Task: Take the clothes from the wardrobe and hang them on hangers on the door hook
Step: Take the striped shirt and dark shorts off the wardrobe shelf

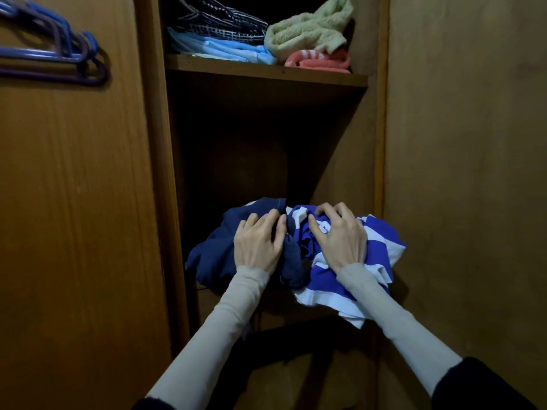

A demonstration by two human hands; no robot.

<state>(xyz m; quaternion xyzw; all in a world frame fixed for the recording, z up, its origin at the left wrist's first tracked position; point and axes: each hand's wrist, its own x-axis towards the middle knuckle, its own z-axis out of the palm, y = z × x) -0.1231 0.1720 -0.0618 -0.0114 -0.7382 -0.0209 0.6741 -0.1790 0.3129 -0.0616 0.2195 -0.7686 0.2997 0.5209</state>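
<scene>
Blue cloth fills both my hands on the lower shelf [296, 316] of the wardrobe [154, 173]: my left hand [258, 241] has its fingers curled into the navy garment [219, 253], and my right hand [340, 235] claws into the blue-and-white striped shirt [381, 241] just beside it. The hands sit close together, each clamped on its own bundle, thumbs nearly meeting over the crumpled middle. Both arms reach forward and slightly down, wrists level, pale sleeves [225, 318] stretched out.

I judge this is the first step, taking the clothes out. Next I need to lift both bundles clear of the shelf edge, then turn left toward the hangers [59, 54] hanging on the door [74, 202]. More folded clothes [236, 51] wait on the shelf above.
</scene>
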